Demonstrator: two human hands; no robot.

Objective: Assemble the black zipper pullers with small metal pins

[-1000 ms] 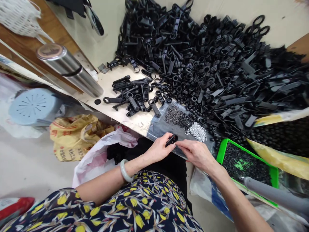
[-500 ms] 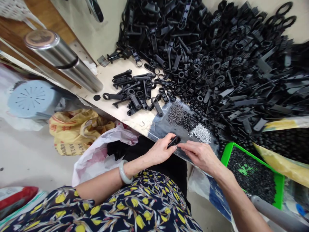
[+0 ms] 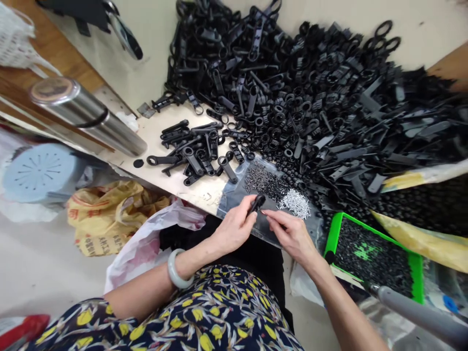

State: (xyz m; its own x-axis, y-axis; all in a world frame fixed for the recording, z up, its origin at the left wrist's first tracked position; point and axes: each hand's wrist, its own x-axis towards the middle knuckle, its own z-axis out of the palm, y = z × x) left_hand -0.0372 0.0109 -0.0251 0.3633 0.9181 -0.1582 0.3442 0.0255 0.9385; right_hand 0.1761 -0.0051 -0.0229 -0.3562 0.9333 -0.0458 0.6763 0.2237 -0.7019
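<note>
Near the front edge of the table, my left hand (image 3: 234, 228) is closed around a black plastic ring-ended part (image 3: 257, 204), its ring end poking out past the fingers. Just right of it, my right hand (image 3: 292, 235) pinches at the fingertips, close to the part; whatever is in the pinch is too small to make out. Beyond the hands, a dark plastic sheet (image 3: 231, 199) bears a heap of small silver pins (image 3: 295, 204), a brownish heap of tiny pieces (image 3: 256, 177) and small black pieces (image 3: 276, 187). Several long black ring-ended parts (image 3: 192, 160) lie to the left.
A large heap of black plastic parts (image 3: 292, 102) covers the back and right. At right stand a green tray (image 3: 332, 234) of black bits and a grey bar (image 3: 413, 307). A steel flask (image 3: 117, 131) stands left; a yellow sack (image 3: 106, 209) and blue stool (image 3: 34, 170) are below.
The view has shifted, so the table things appear further left. My right hand has drawn slightly away and its fingers are more bent. My left hand keeps hold of the black part, now tilted more upright.
</note>
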